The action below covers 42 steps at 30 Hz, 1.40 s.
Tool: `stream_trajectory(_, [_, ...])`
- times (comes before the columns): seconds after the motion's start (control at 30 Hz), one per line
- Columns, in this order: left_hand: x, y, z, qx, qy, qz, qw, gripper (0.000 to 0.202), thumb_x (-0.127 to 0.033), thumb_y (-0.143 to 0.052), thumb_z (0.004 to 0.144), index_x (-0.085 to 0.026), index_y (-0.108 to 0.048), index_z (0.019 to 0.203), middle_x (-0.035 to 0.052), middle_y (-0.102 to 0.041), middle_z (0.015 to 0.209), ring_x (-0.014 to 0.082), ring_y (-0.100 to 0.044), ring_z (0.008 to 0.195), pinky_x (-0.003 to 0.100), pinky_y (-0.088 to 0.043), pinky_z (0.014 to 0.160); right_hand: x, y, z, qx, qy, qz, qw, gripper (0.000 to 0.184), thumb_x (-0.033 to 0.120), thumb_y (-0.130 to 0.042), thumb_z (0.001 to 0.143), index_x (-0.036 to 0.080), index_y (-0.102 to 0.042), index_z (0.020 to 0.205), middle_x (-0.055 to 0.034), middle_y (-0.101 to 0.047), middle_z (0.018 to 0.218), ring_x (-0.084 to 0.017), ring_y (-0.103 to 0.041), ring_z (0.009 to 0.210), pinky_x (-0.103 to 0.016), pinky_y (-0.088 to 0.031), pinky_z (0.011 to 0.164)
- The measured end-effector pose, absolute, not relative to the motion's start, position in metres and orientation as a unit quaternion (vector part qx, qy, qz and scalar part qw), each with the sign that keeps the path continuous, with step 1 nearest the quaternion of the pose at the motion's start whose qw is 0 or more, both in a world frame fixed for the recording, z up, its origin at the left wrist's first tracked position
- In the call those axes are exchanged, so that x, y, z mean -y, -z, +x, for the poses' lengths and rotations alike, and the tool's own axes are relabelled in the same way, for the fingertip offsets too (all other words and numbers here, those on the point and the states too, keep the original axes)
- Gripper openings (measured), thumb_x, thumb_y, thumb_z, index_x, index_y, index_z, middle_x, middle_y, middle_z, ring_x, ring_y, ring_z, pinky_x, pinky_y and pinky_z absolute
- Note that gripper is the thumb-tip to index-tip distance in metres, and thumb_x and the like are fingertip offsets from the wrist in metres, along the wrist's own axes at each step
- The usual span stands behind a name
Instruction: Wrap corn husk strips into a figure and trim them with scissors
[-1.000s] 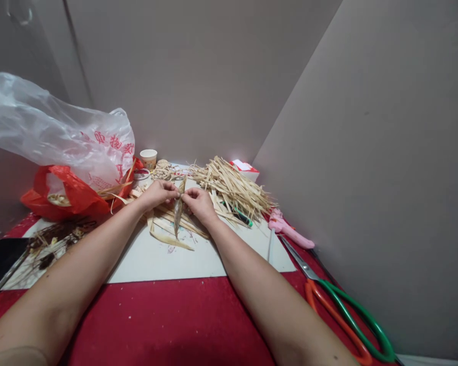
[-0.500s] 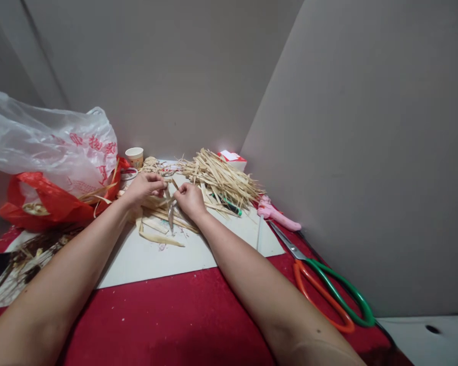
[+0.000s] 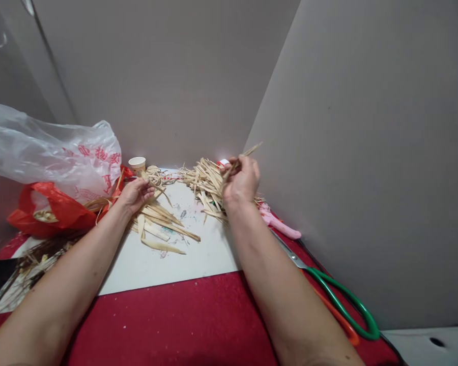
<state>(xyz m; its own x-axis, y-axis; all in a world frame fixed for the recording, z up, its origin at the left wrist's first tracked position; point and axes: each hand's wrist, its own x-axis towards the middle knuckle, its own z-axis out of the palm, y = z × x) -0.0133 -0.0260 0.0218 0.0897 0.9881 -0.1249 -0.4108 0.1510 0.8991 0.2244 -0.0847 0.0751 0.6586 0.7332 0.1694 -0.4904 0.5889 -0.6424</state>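
Observation:
My right hand point(image 3: 241, 179) is raised over the heap of pale straw strips point(image 3: 206, 184) at the back of the white board point(image 3: 183, 254); its fingers pinch one thin strip point(image 3: 248, 151) that sticks up to the right. My left hand point(image 3: 136, 194) rests at the left, fingers curled on a strip from the broader husk pieces point(image 3: 160, 223) lying on the board.
A clear plastic bag point(image 3: 53, 152) and a red bag point(image 3: 53, 206) sit at the left, with a paper cup point(image 3: 137, 163) behind. Pink tool point(image 3: 280, 224) and green-and-orange scissors point(image 3: 336, 305) lie along the right wall on the red cloth point(image 3: 168, 325). Dark debris point(image 3: 34, 254) lies front left.
My hands were together over the husk pieces, holding one strip between them. My right hand has moved right and up to the straw heap and lifted a thin strip; my left hand shifted left.

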Motion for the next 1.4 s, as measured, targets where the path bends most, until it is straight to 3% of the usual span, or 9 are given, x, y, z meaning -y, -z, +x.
stream_trajectory(0.3, [0.035,-0.021,0.006,-0.359,-0.479,0.515,0.613,0.03,-0.024,-0.085,0.054,-0.013,-0.065,0.072,-0.0019,-0.061,0.065,0.0058,-0.054,0.055,0.015,-0.038,0.047,0.084,-0.026,0.162,0.437,-0.542,-0.437,0.569,0.018,0.022,-0.064,0.069,0.02,-0.046,0.068,0.0067,-0.056,0.058,-0.008,-0.053,0.049,-0.019,-0.042,0.048])
stream_trajectory(0.43, [0.04,-0.024,0.009,-0.356,-0.466,0.553,0.592,0.034,-0.03,-0.085,0.054,-0.014,-0.07,0.08,0.0,-0.062,0.068,0.0057,-0.052,0.055,0.017,-0.034,0.048,0.087,-0.025,0.154,0.422,-0.573,-0.416,0.566,0.016,0.024,-0.06,0.073,0.021,-0.045,0.077,0.0065,-0.059,0.062,-0.006,-0.041,0.04,-0.019,-0.032,0.042])
stream_trajectory(0.63, [0.023,-0.015,-0.008,-0.477,-0.559,0.569,0.369,0.029,-0.034,-0.069,0.066,-0.013,-0.069,0.086,0.0041,-0.066,0.076,0.0106,-0.053,0.06,0.023,-0.041,0.057,0.092,-0.078,0.21,0.505,-0.06,-0.426,0.748,0.009,0.023,-0.057,0.078,0.021,-0.052,0.085,0.0022,-0.06,0.073,-0.011,-0.054,0.064,-0.024,-0.044,0.063])
stream_trajectory(0.77, [0.016,-0.006,-0.021,-0.633,-0.399,0.646,0.15,0.026,-0.041,-0.067,0.068,-0.018,-0.068,0.08,0.0064,-0.069,0.081,0.0189,-0.06,0.075,0.03,-0.044,0.073,0.08,-0.094,0.257,0.559,0.122,-0.546,0.612,0.009,0.018,-0.052,0.081,0.024,-0.057,0.085,-0.0034,-0.063,0.084,-0.017,-0.057,0.076,-0.034,-0.044,0.079])
stream_trajectory(0.9, [0.02,-0.002,-0.021,-0.687,-0.201,0.69,0.109,0.031,-0.047,-0.073,0.06,-0.023,-0.069,0.079,0.0078,-0.071,0.084,0.0258,-0.063,0.082,0.033,-0.044,0.073,0.065,-0.088,0.271,0.612,0.044,-0.683,0.396,0.015,0.013,-0.065,0.069,0.02,-0.064,0.082,-0.0101,-0.068,0.095,-0.027,-0.059,0.094,-0.05,-0.039,0.092])
stream_trajectory(1.0, [0.02,-0.001,-0.019,-0.683,-0.179,0.702,0.096,0.021,-0.039,-0.072,0.061,-0.024,-0.071,0.076,0.0071,-0.071,0.083,0.0264,-0.064,0.082,0.033,-0.044,0.071,0.068,-0.075,0.239,0.612,0.002,-0.609,0.505,0.013,0.018,-0.057,0.076,0.017,-0.066,0.086,-0.0102,-0.07,0.095,-0.022,-0.063,0.089,-0.042,-0.046,0.088])
stream_trajectory(1.13, [0.02,-0.004,-0.015,-0.649,-0.308,0.681,0.142,0.015,-0.034,-0.066,0.067,-0.02,-0.07,0.071,0.006,-0.069,0.075,0.022,-0.061,0.073,0.03,-0.043,0.067,0.078,-0.04,0.168,0.565,-0.354,-0.525,0.528,0.01,0.021,-0.054,0.077,0.017,-0.061,0.071,-0.0011,-0.065,0.064,-0.012,-0.059,0.052,-0.023,-0.046,0.05])
stream_trajectory(1.27, [0.027,-0.014,-0.007,-0.524,-0.483,0.617,0.333,0.022,-0.036,-0.067,0.066,-0.015,-0.066,0.068,0.0017,-0.063,0.063,0.0137,-0.053,0.058,0.025,-0.039,0.058,0.075,0.004,0.132,0.438,-0.512,-0.497,0.547,0.014,0.027,-0.063,0.073,0.016,-0.056,0.066,0.0007,-0.062,0.059,-0.008,-0.053,0.042,-0.016,-0.035,0.036])
stream_trajectory(1.4, [0.035,-0.02,-0.001,-0.444,-0.479,0.563,0.507,0.027,-0.039,-0.075,0.061,-0.014,-0.066,0.067,-0.001,-0.058,0.054,0.0091,-0.046,0.048,0.022,-0.035,0.05,0.07,0.021,0.14,0.388,-0.557,-0.425,0.599,0.032,0.04,-0.073,0.066,0.017,-0.064,0.086,0.0007,-0.066,0.075,-0.006,-0.053,0.047,-0.015,-0.038,0.036])
